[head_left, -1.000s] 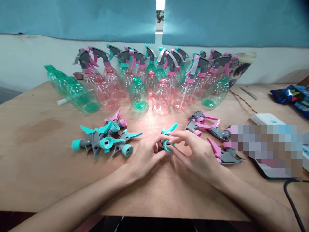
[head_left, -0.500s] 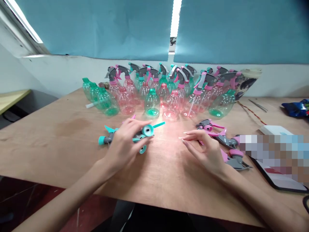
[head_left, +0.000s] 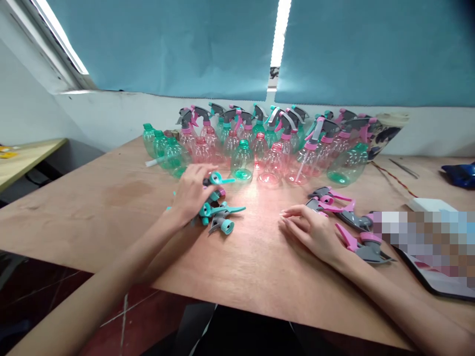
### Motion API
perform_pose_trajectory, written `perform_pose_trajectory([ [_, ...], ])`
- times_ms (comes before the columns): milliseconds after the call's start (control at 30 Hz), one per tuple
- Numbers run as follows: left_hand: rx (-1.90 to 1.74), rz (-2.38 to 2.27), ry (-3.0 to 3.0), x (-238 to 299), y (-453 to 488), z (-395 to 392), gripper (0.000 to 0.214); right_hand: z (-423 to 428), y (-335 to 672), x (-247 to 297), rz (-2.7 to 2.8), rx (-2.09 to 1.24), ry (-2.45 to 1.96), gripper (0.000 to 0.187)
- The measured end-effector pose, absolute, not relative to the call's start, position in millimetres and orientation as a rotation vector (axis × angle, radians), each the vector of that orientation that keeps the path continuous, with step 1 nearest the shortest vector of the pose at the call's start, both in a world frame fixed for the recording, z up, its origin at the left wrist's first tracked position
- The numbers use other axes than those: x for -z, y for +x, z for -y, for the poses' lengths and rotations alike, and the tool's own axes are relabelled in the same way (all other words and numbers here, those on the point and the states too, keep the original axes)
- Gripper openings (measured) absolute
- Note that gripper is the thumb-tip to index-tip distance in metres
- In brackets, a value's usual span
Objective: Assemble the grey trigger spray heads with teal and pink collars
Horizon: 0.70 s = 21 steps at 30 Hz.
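Note:
My left hand (head_left: pixel 193 192) is closed around a grey spray trigger head with a teal collar (head_left: pixel 215 178), over a small pile on the table. Its fingers partly hide that head. Just below lie more grey-and-teal spray heads (head_left: pixel 221 221), with a bit of pink among them. My right hand (head_left: pixel 313 230) rests on the wood with fingers loosely bent and nothing visible in it. Beside and behind it are several grey-and-pink spray heads (head_left: pixel 371 247), one partly covered by the fingers.
Clear green and pink bottles stand in rows at the back, some open-necked like the green one (head_left: pixel 243 160), others with spray heads fitted. Several green bottles (head_left: pixel 171 155) are at the left. A white box (head_left: pixel 432 205), tweezers (head_left: pixel 404 168) and a blue packet (head_left: pixel 460 175) lie right.
My left hand has lowered the teal spray head toward the pile, uncovering other teal heads below. My right hand has settled onto the table. The view has shifted slightly.

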State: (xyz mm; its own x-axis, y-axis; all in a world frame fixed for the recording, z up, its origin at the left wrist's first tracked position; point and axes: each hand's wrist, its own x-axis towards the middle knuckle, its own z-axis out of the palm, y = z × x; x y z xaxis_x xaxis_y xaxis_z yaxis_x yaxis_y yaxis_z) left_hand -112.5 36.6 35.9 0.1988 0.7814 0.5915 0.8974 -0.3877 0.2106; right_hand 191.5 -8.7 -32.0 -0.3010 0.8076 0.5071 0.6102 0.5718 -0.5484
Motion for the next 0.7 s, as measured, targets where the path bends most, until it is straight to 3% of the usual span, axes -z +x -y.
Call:
perform_pose_trajectory([
  [133, 0.757, 1.686, -2.461, -17.7, -116.2, -16.5, 0.058, 11.3, 189.3, 30.9, 2.051, -0.387, -1.145, 0.013],
  [333, 0.454, 1.862, -2.629, -8.1, -128.9, 13.8, 0.065, 19.1, 183.2, 26.5, 2.092, -0.480, -1.158, 0.016],
  [700, 0.295, 1.680, -2.698, -0.4, -122.2, -7.1, 0.056, 23.9, 181.6, 24.0, 2.149, -0.417, -1.056, 0.014],
])
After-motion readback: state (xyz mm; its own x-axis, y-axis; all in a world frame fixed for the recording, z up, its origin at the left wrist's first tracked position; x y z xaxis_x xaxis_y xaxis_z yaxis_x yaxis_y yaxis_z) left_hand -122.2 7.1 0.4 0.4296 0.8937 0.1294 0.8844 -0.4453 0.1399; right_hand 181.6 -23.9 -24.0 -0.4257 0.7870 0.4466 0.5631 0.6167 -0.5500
